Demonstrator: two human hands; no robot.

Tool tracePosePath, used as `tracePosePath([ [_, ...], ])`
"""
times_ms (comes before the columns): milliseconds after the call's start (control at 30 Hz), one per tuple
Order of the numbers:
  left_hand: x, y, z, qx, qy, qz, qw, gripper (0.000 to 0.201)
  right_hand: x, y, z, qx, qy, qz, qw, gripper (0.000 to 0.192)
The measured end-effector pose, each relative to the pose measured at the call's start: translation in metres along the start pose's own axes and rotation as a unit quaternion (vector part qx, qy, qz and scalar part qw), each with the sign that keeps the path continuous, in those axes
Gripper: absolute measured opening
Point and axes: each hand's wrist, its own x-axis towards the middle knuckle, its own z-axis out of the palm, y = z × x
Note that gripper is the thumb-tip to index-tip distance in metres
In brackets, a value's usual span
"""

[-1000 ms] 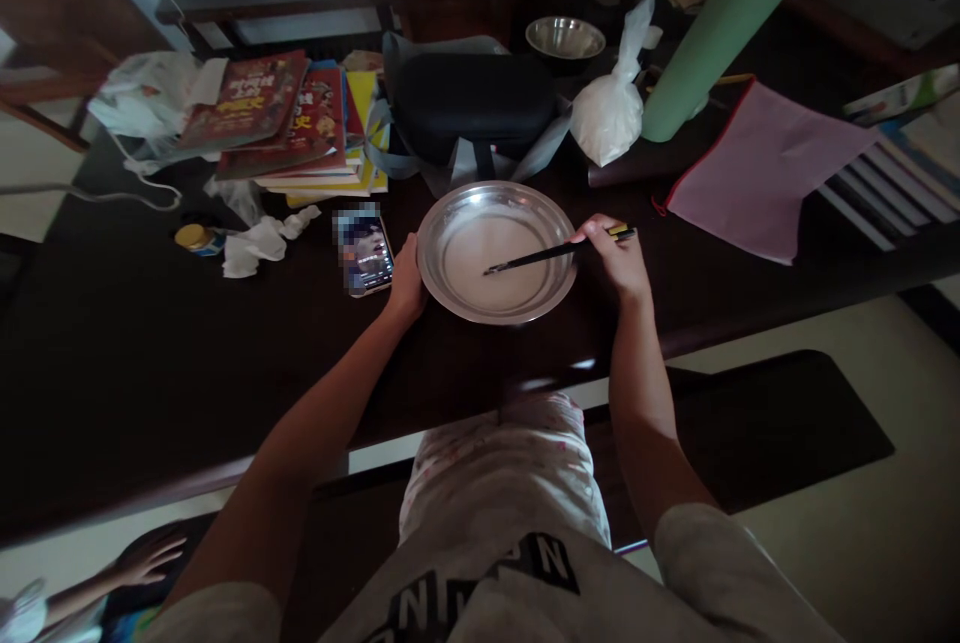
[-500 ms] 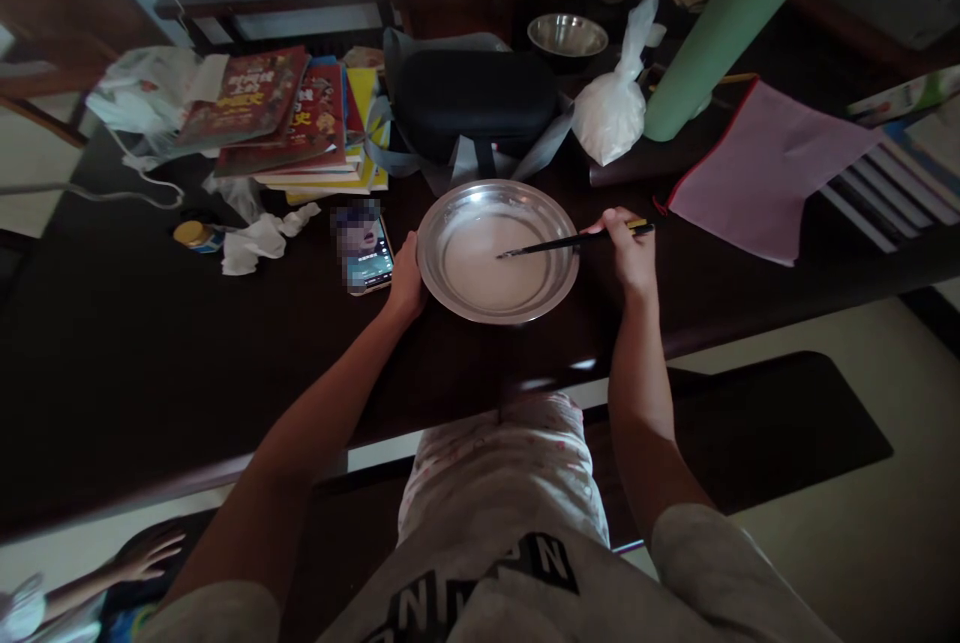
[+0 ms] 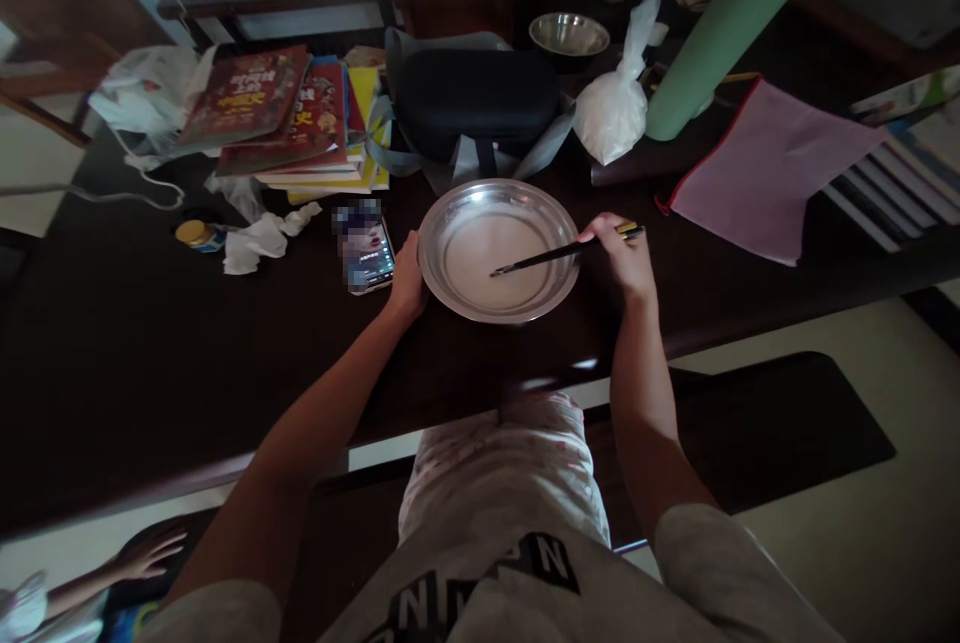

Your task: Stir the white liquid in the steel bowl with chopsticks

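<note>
A shiny metal bowl [image 3: 556, 285] stands on the dark table in front of me, with a pale, milky mixture [image 3: 487, 248] in its bottom. My left hand [image 3: 408, 275] is closed on the bowl's left rim, the thumb at the edge and the other fingers partly hidden. Black chopsticks [image 3: 551, 254] are gripped in my right hand [image 3: 619, 251] at the bowl's right side. Their tips reach into the mixture near the middle, and their yellow-banded ends stick out past my fingers. A lit phone [image 3: 370, 258] lies just left of my left hand.
Behind the bowl sit a black case [image 3: 474, 98], a knotted bag of white powder [image 3: 611, 118] and a smaller metal bowl [image 3: 569, 34]. A tall green cylinder [image 3: 739, 33] and a pink mesh pouch [image 3: 772, 163] are rightward. Stacked books [image 3: 281, 113] and crumpled tissue [image 3: 256, 243] lie left. Another person's hand [image 3: 154, 553] shows lower left.
The chopstick tips have shifted slightly left and toward me within the mixture. My right hand has turned a little with them, while my left hand and the bowl have stayed put.
</note>
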Motion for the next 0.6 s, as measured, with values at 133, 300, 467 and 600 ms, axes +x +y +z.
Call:
tracePosePath([
  [133,0.0002,0.0006,0.0010,0.011,0.015,0.003,1.000,0.036,0.0008,0.0001,0.0007,-0.006,0.003,-0.013,1.000,0.054],
  [300,-0.0017,0.0039,0.0008,0.022,0.012,0.017,1.000,0.038,0.0008,0.0010,-0.0021,0.008,0.047,-0.005,0.999,0.054],
  [467,-0.0029,0.0044,0.0020,0.007,0.024,-0.001,1.000,0.036,0.0014,-0.0002,0.0017,0.000,-0.015,-0.006,1.000,0.054],
  [600,-0.0008,0.0016,0.0012,0.015,0.020,0.017,1.000,0.033,0.0019,0.0022,-0.0022,0.006,0.073,-0.008,0.997,0.054],
])
